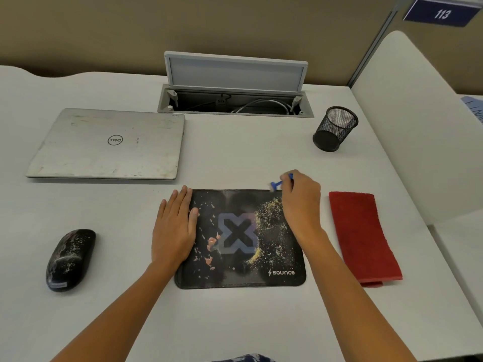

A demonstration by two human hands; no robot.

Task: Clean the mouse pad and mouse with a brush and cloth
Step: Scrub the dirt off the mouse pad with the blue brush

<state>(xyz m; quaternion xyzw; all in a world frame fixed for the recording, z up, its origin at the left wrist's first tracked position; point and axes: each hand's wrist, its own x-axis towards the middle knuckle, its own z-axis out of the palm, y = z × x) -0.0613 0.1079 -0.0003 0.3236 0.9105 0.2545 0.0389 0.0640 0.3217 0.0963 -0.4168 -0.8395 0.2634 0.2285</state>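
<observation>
White desk (235,158) carries the crumb-covered mouse pad (235,279) in front of you. Your left hand (173,231) lies flat, fingers together, on its left edge. Your right hand (300,202) pinches the brush (278,183) at the far right corner; sweep with short strokes toward one side.

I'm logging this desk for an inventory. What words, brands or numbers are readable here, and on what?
"113": blue rectangular sign at top right.
"DELL", upside down: lid of the silver closed laptop.
"sounce": near right corner of the black printed mouse pad.
Label on the black dusty mouse: too blurred to read.
</observation>
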